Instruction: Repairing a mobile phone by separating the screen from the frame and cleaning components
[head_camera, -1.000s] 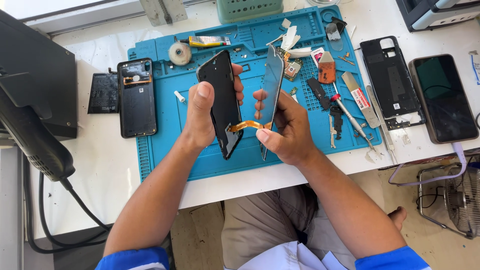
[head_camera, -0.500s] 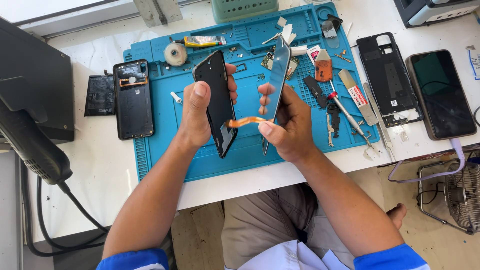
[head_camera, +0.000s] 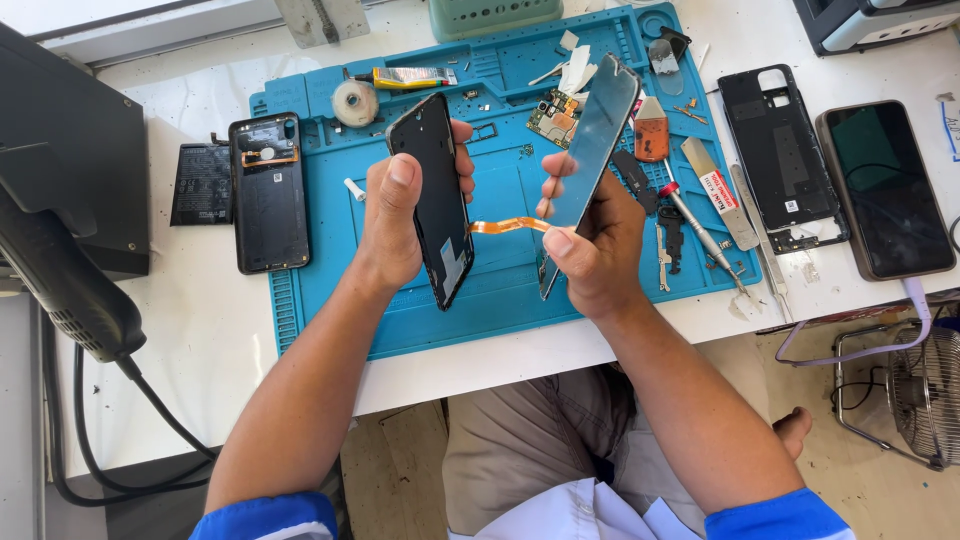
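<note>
- Nearest the camera, two forearms in blue sleeves reach up from the bottom edge over the person's lap and a white table (head_camera: 230, 330).
- The left hand (head_camera: 395, 225) grasps a black phone frame (head_camera: 435, 195), thumb on its near face and fingers wrapped behind, holding it upright and slightly tilted above the mat.
- The right hand (head_camera: 590, 250) grips a thin display panel (head_camera: 590, 150) by its lower part, thumb in front, with the panel leaning up and away to the right.
- An orange flex cable (head_camera: 505, 226) runs between the frame and the panel, joining the two parts, which are held apart in the air.
- Beneath both hands lies a blue work mat (head_camera: 400, 320) on the table.
- On the mat to the right of the panel lie a screwdriver (head_camera: 695, 225), tweezers and what seem to be small screws, too small to tell.
- Left of the mat lie an opened phone back (head_camera: 268, 195) and a loose black battery (head_camera: 202, 183).
- Right of the mat lie another black frame (head_camera: 780, 150) and a dark phone (head_camera: 885, 190) face up.
- Farther back on the mat sit a tape roll (head_camera: 354, 102) and a small circuit board (head_camera: 555, 115).
</note>
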